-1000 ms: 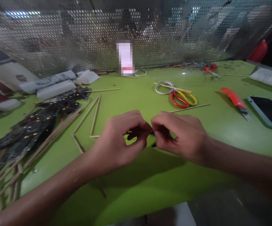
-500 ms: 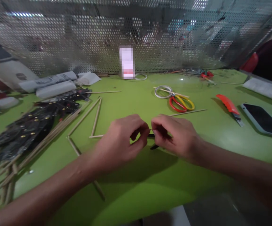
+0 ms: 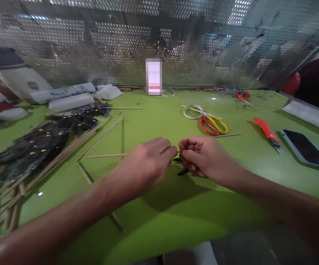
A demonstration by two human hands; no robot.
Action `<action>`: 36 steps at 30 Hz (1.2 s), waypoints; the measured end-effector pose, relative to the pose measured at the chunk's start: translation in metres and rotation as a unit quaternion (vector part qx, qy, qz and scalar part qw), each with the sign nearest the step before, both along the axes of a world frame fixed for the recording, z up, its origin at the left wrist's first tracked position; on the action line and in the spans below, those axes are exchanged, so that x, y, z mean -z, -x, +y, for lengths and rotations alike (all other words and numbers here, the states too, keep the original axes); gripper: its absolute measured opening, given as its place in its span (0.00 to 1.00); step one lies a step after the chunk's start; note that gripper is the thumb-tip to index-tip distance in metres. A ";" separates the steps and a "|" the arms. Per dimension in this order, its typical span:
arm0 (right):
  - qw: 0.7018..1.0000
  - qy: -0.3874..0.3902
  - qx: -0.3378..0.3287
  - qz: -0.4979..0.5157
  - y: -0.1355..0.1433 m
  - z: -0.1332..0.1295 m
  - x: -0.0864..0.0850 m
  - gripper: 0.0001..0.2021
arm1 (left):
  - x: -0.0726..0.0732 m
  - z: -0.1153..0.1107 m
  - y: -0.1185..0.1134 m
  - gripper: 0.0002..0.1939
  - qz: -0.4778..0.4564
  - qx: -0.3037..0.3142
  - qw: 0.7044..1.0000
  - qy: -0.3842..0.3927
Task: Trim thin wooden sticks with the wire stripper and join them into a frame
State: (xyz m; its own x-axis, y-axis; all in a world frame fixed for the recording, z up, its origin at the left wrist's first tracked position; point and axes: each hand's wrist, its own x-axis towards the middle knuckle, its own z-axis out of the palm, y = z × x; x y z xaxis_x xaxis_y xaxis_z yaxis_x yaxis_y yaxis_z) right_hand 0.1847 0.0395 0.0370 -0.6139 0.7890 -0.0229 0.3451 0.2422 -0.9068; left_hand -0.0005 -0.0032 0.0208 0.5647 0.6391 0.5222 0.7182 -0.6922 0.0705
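Note:
My left hand (image 3: 147,162) is closed in a pinch, and a thin bamboo stick (image 3: 104,156) runs into it from the left. Close beside it, my right hand (image 3: 209,156) has its fingers curled, thumb against them. Two dark pointed prongs (image 3: 183,172) stick out from under the right fingers; the rest of that black tool is hidden in the hand. A small stick tip shows between the two hands. Left of them, jointed bamboo sticks (image 3: 100,140) form an angled frame on the green table (image 3: 159,206), one leg passing under my left forearm.
Scissors with red and yellow handles (image 3: 209,126) lie by a tape roll (image 3: 193,117). An orange cutter (image 3: 266,130) and a phone (image 3: 307,149) are at right. Bamboo sticks (image 3: 57,162) and black pieces (image 3: 38,147) pile up at left. A lit screen (image 3: 154,75) stands before the perforated panel.
My left hand has turned over, its knuckles now more on top, and the bamboo stick in it has shifted. The right fingers have turned so their inner side shows more. The view has shifted slightly.

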 end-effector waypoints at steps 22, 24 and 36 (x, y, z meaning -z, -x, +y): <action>0.988 0.142 0.037 -0.046 0.004 0.004 -0.005 0.02 | 0.003 0.001 -0.003 0.12 0.075 -0.025 0.996 -0.032; 0.979 0.195 0.037 -0.047 0.004 0.005 -0.006 0.03 | 0.003 0.000 -0.004 0.12 0.101 -0.021 0.994 -0.045; 0.886 -0.419 -0.129 -0.152 -0.009 0.012 0.015 0.05 | 0.013 0.016 0.007 0.09 -0.220 0.021 0.946 0.236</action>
